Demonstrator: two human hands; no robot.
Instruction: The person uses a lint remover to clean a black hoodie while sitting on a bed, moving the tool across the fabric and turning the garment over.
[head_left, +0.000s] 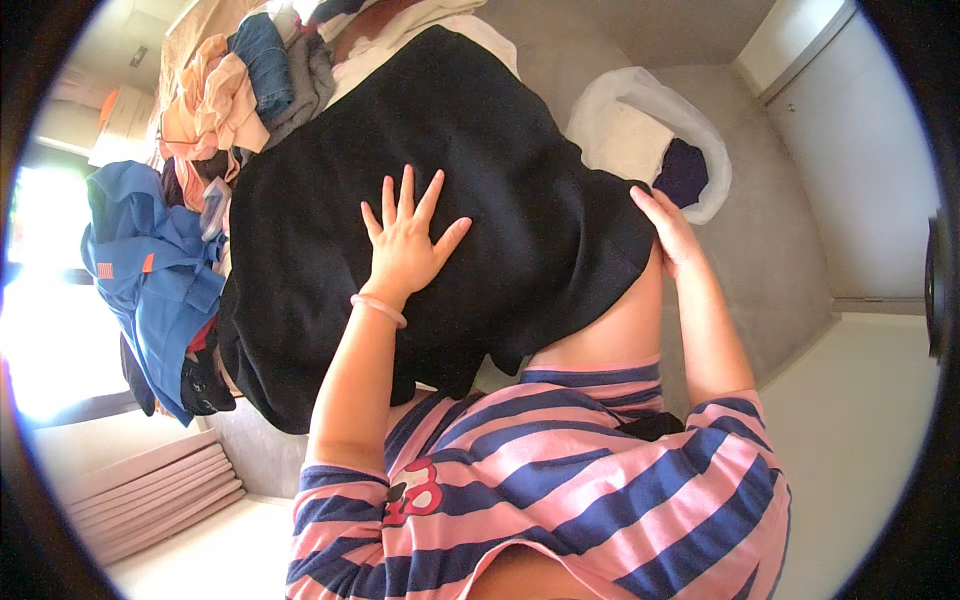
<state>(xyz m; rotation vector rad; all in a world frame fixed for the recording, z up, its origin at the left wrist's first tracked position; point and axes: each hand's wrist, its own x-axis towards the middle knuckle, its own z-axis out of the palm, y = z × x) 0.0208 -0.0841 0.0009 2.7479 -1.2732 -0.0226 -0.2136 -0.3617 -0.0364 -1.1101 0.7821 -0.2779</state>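
the black garment [440,190] lies spread across the middle of the frame, over the person's lap and the floor [780,250]. the left hand [405,240] rests flat on it near the centre, fingers splayed and grasping nothing. the right hand [670,230] grips the cloth's right edge, fingers curled around the hem. the cloth looks mostly smoothed but has no fold in it yet, so the work seems early. a heap of mixed clothes [240,85] sits at the upper left, unsorted, with a blue garment [150,270] at the left edge. a white bag [650,135] holding something dark stands at the upper right.
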